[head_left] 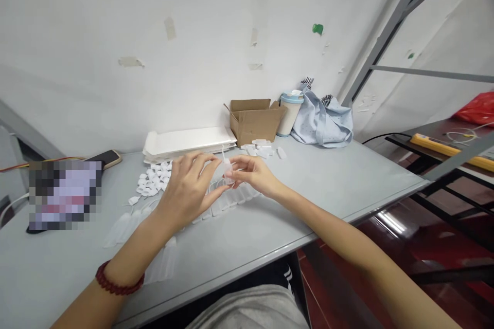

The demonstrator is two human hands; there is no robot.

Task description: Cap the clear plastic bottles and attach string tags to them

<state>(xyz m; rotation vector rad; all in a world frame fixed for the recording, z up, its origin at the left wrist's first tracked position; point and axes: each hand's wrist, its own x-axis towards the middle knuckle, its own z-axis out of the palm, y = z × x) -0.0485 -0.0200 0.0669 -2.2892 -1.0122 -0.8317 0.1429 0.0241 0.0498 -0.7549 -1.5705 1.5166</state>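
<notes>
Left of centre on the grey tabletop (347, 180) lies a pile of small white caps (154, 181). Just above, the left hand (187, 193), its grip loosely apart, touches a small clear plastic piece (227, 168). The right hand (252, 175) has its grip pinched on that piece.

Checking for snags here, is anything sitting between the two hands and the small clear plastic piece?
Nothing visible. The right hand pinches the small clear plastic piece, and the fingers of the left hand are right beside it, opposite. The row of clear pieces lies on the table below, out of the way.
</notes>
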